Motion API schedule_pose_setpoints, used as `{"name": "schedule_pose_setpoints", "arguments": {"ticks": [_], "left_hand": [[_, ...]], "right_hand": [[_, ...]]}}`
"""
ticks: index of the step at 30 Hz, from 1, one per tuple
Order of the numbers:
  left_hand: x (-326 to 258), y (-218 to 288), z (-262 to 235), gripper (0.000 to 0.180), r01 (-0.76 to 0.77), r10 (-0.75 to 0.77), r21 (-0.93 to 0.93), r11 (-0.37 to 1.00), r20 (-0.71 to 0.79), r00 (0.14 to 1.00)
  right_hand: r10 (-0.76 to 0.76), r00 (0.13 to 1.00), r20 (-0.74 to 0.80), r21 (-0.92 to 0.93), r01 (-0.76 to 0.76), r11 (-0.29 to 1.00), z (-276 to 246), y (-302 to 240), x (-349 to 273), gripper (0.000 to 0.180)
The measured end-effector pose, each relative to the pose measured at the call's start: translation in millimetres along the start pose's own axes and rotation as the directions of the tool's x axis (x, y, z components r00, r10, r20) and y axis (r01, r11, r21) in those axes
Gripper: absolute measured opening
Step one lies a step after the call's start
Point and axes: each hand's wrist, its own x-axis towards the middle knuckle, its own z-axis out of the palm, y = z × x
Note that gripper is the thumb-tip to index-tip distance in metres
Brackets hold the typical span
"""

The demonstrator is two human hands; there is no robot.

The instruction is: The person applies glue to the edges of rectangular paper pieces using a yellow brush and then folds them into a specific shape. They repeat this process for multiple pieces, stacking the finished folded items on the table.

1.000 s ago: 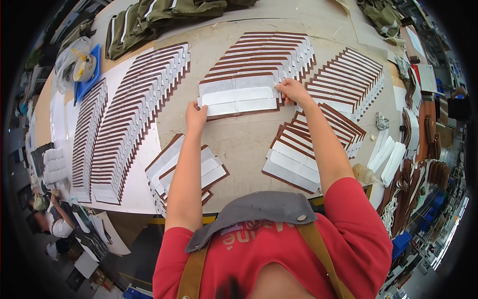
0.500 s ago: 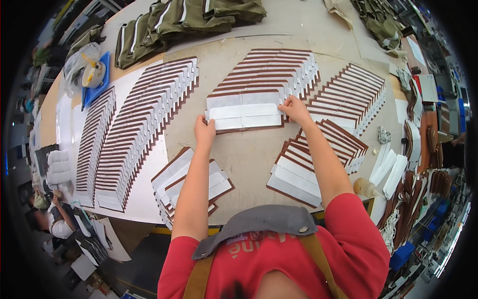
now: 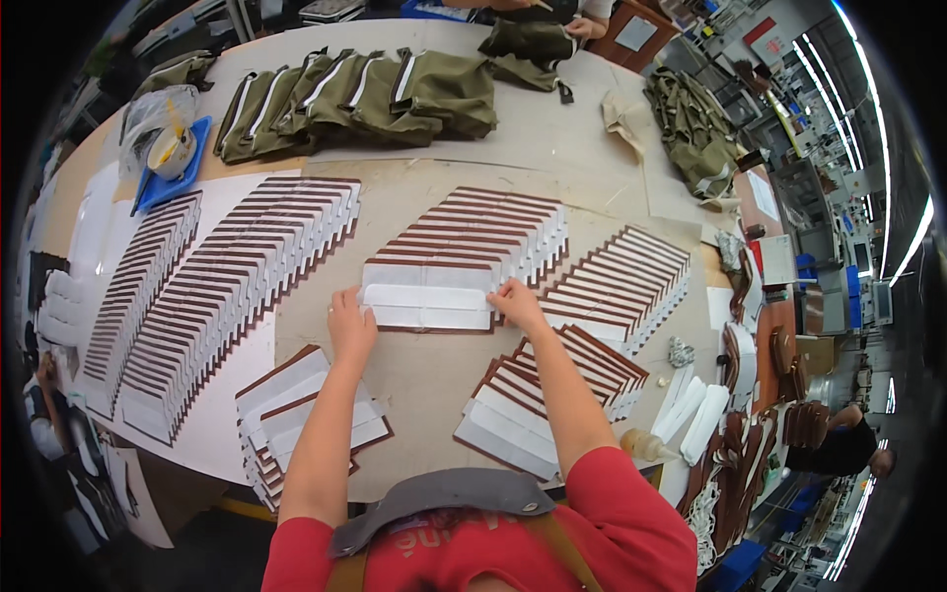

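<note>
A white strip with rounded ends [image 3: 428, 307] lies across the nearest white panel with brown edges [image 3: 409, 274], at the front of the middle row of overlapping panels [image 3: 473, 229]. My left hand [image 3: 351, 324] is at the strip's left end, its fingers closed around the edge there and the thumb on top. At the opposite end, my right hand [image 3: 515, 304] pinches the strip's corner between thumb and fingers. Whether the fingers also grip the panel beneath cannot be made out.
Fanned panels stand left [image 3: 227, 306] and right [image 3: 631, 281]; loose stacks lie near my left forearm [image 3: 296, 405] and right forearm [image 3: 508, 424]. Olive fabric pieces [image 3: 355, 104] and a blue tray with a cup [image 3: 187, 173] are farther back. A co-worker's hand [image 3: 582, 28] touches olive fabric.
The view has tilted up and shifted right, bringing the far table edge and a co-worker's hands in. Both my hands stay at the strip's two ends.
</note>
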Motion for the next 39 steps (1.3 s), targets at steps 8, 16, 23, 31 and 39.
{"name": "schedule_pose_setpoints", "arguments": {"ticks": [8,16,23,31,39], "left_hand": [[-44.8,-6.2,-12.9,0.042,-0.161,0.16,0.0,0.987,0.053,0.986],[-133.4,-86.5,-67.7,0.028,0.003,-0.013,-0.049,0.999,-0.213,0.977],[-231.1,-153.0,-112.4,0.037,0.467,-0.4,0.151,0.871,-0.33,0.855],[-246.8,-147.8,-107.0,0.044,0.559,-0.502,0.182,0.809,-0.281,0.818],[-237.6,-155.3,-104.2,0.036,0.621,-0.589,0.052,0.782,-0.265,0.764]], "right_hand": [[0.097,0.99,0.101,0.015,-0.099,0.995,-12.3,-4.7,5.6,0.023],[-0.038,0.987,0.159,0.142,0.015,0.99,33.9,-53.7,-47.7,0.02],[-0.098,0.812,0.575,0.264,-0.07,0.962,174.3,-51.8,-118.9,0.038],[-0.063,0.915,0.4,0.046,0.049,0.998,221.3,-59.5,-155.5,0.065],[-0.041,0.888,0.459,-0.055,0.075,0.996,226.8,-33.5,-155.2,0.051]]}}
